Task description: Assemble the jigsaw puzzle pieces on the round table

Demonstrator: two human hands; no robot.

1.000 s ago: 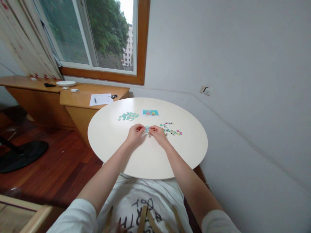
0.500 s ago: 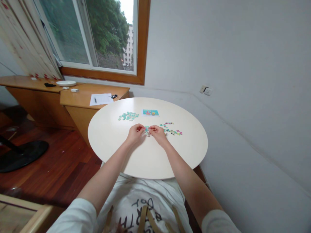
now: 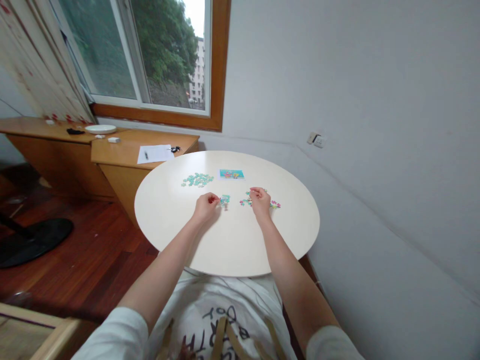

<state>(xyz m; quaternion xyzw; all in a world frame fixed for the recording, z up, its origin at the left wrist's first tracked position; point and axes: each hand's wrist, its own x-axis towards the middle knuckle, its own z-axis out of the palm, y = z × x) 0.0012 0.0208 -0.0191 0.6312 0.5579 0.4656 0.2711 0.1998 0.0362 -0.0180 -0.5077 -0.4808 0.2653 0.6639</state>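
Observation:
On the round white table (image 3: 225,245), a small cluster of jigsaw puzzle pieces (image 3: 225,200) lies in the middle. My left hand (image 3: 206,206) is closed at the cluster's left edge, its thumb and fingers pinching a piece there. My right hand (image 3: 260,201) hovers over the loose puzzle pieces (image 3: 276,204) on the right, hiding some of them. Its fingers are bent and slightly apart, with nothing visible in them. Behind the hands lies a picture card (image 3: 231,174), turquoise with colourful figures.
A heap of turquoise puzzle pieces (image 3: 197,180) lies at the table's back left. Beyond it, a wooden cabinet (image 3: 123,175) carries a sheet of paper (image 3: 155,153) and a white plate (image 3: 100,129). The wall (image 3: 356,150) stands close on the right.
My right hand has left the central cluster and moved right, over the loose pieces. My left hand has stayed beside the cluster, which now shows more fully.

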